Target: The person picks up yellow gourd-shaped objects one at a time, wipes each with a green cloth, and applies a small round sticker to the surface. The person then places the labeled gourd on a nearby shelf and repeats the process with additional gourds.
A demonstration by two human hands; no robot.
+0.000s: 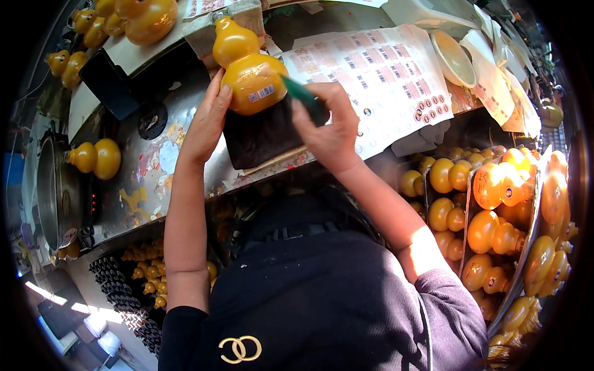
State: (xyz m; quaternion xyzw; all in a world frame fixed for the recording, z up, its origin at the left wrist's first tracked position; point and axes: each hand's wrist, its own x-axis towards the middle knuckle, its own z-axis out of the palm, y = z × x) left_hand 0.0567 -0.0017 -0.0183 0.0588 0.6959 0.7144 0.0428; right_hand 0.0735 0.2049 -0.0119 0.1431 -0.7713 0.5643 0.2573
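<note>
My left hand (205,120) steadies a glossy yellow gourd-shaped bottle (247,65) that lies over a dark cloth pad (260,137) on the metal workbench (154,173). A small label sits on the gourd's lower bulb. My right hand (327,127) grips a green flat tool (304,96) and presses its tip against the gourd's right side.
A large sheet of small stickers (383,74) lies to the right of the gourd. More yellow gourds fill crates (495,210) at the right, a pile at the top left (133,15), and one (98,158) lies by a metal pot (52,191). Small gourds and dark caps (124,290) sit below.
</note>
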